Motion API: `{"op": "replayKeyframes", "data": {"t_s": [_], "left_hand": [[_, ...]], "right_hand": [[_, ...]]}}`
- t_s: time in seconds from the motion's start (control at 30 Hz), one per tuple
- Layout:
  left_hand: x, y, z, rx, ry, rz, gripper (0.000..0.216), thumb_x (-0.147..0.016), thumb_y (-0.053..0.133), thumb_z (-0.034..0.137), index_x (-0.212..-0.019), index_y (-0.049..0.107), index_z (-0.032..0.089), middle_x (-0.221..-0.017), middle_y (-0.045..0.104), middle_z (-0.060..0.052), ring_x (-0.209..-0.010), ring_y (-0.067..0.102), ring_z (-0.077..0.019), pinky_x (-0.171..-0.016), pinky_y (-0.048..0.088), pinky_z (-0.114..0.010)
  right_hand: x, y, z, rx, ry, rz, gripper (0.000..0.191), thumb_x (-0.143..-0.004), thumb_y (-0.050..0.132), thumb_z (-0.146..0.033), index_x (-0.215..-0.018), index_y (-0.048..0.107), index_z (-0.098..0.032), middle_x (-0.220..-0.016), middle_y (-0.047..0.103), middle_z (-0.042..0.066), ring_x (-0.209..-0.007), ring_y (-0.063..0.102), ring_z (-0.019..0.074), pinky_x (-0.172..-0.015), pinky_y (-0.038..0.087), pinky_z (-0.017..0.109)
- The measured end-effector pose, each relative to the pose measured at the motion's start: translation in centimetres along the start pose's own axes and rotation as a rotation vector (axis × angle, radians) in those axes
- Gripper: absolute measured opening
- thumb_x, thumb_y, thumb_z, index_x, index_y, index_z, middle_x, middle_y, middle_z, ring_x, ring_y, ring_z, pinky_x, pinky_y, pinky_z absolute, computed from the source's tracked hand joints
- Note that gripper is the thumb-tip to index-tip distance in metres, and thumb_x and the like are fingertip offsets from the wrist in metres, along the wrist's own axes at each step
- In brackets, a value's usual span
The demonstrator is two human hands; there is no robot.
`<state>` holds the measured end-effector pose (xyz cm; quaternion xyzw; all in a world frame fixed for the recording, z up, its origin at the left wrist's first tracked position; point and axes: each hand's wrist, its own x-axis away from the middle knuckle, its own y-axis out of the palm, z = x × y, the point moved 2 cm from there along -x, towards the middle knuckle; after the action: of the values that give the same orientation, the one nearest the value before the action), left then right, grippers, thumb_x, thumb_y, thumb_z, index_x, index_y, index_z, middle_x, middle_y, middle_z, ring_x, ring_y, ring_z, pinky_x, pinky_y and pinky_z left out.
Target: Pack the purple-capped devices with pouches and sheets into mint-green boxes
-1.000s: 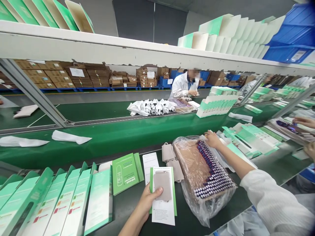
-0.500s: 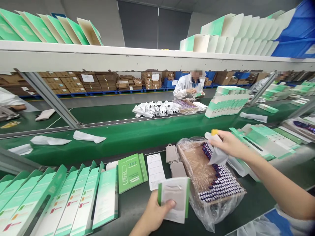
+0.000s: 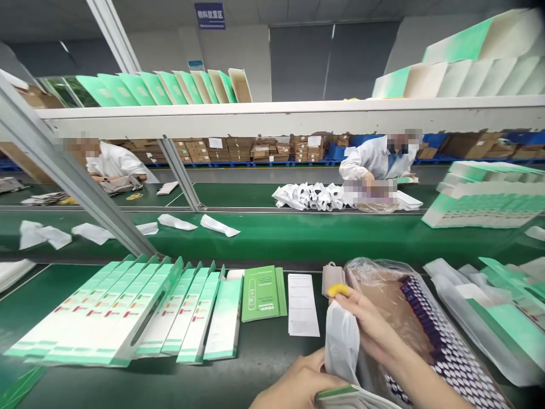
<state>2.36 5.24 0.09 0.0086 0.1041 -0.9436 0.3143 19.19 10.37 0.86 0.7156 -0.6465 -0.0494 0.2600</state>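
Note:
My right hand pinches the upper end of a soft white sleeve-like bag, with a yellow cover on one fingertip. Below it, at the bottom edge, my left hand is closed around a green-edged booklet with white paper. The lower part of the bag meets my left fingers; whether they also grip it cannot be seen. Beside my right wrist, a plastic-lined carton holds many small batteries in rows. Folded grey-beige pouches lie just behind my right fingertips.
Green booklets and white leaflets lie left of my hands, beside a row of green-and-white boxes. Further white bags rest on the green ledge. A shelf crosses overhead; co-workers sit beyond.
My right hand has brought the white bag from above the battery carton leftward and down to my left hand. The left hand has lowered its booklet and papers. The view has swung left.

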Motion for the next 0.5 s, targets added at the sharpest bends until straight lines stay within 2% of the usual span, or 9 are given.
{"op": "replayKeyframes", "data": {"t_s": [0.1,0.17,0.23,0.4,0.47,0.5], "left_hand": [[0.7,-0.9,-0.3,-0.014,-0.064,0.042,0.028,-0.085,0.068,0.043,-0.109,0.076,0.032,-0.118,0.066,-0.006,-0.107,0.062,-0.0273,-0.091,0.047,-0.031],[1.2,-1.4,-0.2,0.002,-0.092,0.059,0.026,-0.083,0.069,0.043,-0.105,0.077,0.031,-0.118,0.066,-0.005,-0.106,0.062,-0.0277,-0.09,0.047,-0.03],[1.6,-1.7,0.0,0.018,-0.103,0.069,0.025,-0.084,0.068,0.042,-0.104,0.078,0.031,-0.116,0.067,-0.005,-0.104,0.064,-0.0277,-0.089,0.048,-0.03],[2.3,-1.2,0.0,0.017,-0.112,0.055,0.029,-0.088,0.062,0.041,-0.114,0.073,0.034,-0.122,0.067,-0.002,-0.112,0.063,-0.0287,-0.094,0.047,-0.031],[2.5,-0.9,-0.6,0.012,-0.12,0.071,0.031,-0.086,0.065,0.04,-0.115,0.073,0.034,-0.129,0.064,-0.001,-0.116,0.061,-0.0291,-0.097,0.045,-0.032],[2.7,-0.9,-1.0,0.014,-0.133,0.095,0.032,-0.082,0.069,0.039,-0.114,0.073,0.033,-0.13,0.063,-0.002,-0.116,0.061,-0.0294,-0.098,0.045,-0.033]], "right_hand": [[0.4,-1.4,2.7,0.138,-0.135,0.108,0.026,-0.075,0.077,-0.046,-0.087,0.074,-0.023,-0.085,0.074,0.004,-0.075,0.068,0.0208,-0.071,0.055,0.031],[1.0,-2.3,4.4,0.258,-0.183,0.13,0.03,-0.08,0.071,-0.05,-0.096,0.075,-0.025,-0.103,0.075,0.007,-0.096,0.069,0.0275,-0.09,0.054,0.04],[1.6,-2.8,5.7,0.35,-0.174,0.105,0.036,-0.081,0.069,-0.05,-0.107,0.074,-0.025,-0.117,0.072,0.009,-0.111,0.065,0.0308,-0.1,0.049,0.044],[2.1,-2.5,6.8,0.562,-0.108,-0.093,0.058,-0.068,0.08,-0.04,-0.122,0.066,-0.022,-0.127,0.067,0.013,-0.12,0.061,0.0343,-0.104,0.048,0.047],[1.7,-2.9,6.1,0.577,-0.101,-0.086,0.058,-0.07,0.077,-0.039,-0.124,0.064,-0.022,-0.131,0.064,0.014,-0.121,0.06,0.0338,-0.103,0.049,0.046],[1.5,-3.4,5.5,0.563,-0.113,-0.037,0.059,-0.072,0.076,-0.041,-0.126,0.062,-0.023,-0.132,0.064,0.014,-0.122,0.059,0.0338,-0.102,0.05,0.046]]}}
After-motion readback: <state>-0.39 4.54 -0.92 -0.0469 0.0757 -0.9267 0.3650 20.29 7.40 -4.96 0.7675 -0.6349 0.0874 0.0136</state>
